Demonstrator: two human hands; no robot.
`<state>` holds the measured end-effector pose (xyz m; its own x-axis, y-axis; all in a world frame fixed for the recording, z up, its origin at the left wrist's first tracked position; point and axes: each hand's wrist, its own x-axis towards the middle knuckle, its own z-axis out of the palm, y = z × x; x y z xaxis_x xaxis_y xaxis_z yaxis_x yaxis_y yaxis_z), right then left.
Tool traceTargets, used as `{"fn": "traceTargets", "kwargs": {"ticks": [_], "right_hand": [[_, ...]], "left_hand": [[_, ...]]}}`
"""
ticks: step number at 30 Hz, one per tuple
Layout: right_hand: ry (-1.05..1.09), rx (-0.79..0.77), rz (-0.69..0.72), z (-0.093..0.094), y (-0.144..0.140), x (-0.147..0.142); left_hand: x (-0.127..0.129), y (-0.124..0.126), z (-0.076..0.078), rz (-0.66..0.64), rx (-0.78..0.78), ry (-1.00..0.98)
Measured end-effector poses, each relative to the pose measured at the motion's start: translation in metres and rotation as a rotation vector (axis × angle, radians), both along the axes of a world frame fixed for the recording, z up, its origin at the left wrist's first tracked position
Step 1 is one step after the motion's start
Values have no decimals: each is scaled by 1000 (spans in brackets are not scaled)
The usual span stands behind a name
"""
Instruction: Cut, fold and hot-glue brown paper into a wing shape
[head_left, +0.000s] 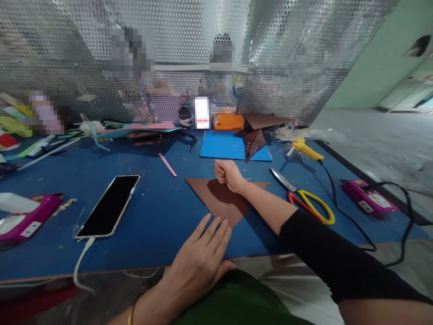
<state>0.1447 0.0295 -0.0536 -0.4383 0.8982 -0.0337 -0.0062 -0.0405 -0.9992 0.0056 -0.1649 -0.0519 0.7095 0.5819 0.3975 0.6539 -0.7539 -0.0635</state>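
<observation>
Brown paper triangle lies mid-frame on the blue table; the right hand, curled into a fist, presses its upper edge, while the left hand, fingers spread flat, touches its lower tip.

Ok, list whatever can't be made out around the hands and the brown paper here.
- Head view: the right hand is a fist on the brown paper triangle; its fingers hide anything inside.
- The left hand covers the paper's near tip.
- Things behind the perforated screen are blurred.
- The phone has a dark screen; its cable leaves past the table edge.
</observation>
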Motion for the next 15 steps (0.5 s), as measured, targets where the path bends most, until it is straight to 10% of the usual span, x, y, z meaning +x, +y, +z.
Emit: {"fn": "traceTargets", "kwargs": {"ticks": [8, 15], "right_hand": [[-59, 277, -33, 19, -10, 15], [-265, 640, 277, 47, -102, 61]], "left_hand": [[0, -5, 1, 38, -43, -39], [4, -3, 2, 63, -35, -98]]}}
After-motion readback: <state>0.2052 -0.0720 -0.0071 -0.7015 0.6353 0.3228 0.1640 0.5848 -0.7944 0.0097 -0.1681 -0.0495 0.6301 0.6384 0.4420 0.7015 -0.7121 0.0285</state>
